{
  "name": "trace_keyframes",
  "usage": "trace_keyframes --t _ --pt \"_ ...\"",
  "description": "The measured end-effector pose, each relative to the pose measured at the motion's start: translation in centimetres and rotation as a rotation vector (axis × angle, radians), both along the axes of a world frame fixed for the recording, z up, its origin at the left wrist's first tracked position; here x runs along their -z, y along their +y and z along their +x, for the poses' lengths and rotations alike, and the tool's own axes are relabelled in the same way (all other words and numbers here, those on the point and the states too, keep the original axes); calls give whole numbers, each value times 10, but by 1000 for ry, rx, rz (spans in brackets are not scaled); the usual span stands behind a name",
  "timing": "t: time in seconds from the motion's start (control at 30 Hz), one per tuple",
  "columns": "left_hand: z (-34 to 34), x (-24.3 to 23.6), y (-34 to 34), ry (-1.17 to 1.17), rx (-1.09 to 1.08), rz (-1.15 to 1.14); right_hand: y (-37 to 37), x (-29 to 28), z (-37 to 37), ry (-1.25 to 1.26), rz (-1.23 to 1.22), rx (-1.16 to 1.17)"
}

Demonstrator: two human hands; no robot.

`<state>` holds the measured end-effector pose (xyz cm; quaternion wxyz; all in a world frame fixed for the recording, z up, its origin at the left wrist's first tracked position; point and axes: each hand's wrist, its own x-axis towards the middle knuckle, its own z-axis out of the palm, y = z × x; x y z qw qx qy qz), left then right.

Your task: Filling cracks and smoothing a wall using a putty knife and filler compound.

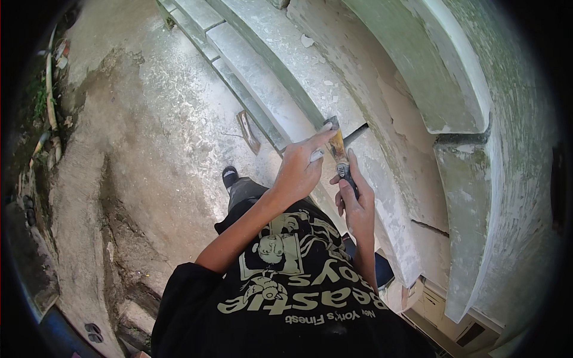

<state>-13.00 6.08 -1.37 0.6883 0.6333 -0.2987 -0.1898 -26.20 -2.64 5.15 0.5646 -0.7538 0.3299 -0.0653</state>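
Observation:
My right hand is closed round the dark handle of a scraper, its thumb and forefinger along the handle. The scraper's blade is stained yellow and brown and points away from me, above a pale concrete ledge. My left hand is beside it, the forefinger stretched out to the blade near its tip. The other left fingers are curled, and a small white piece shows between them; its kind is unclear.
Long concrete ledges with flaking paint run from the far left to the near right. A raised concrete slab stands at the right. On the worn floor lies a wooden-looking tool beside the lowest ledge. Pipes edge the left.

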Motion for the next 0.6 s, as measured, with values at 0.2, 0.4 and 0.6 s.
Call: trace_keyframes --t 0.2,0.4,0.6 --pt "-41 -23 -27 -111 53 -67 -27 -28 -42 -112 -32 130" --pt "-65 -18 -75 -213 53 -53 -61 -4 -46 -207 -107 35" --pt "-66 -19 -91 -239 65 -55 -78 16 -45 -257 -67 56"
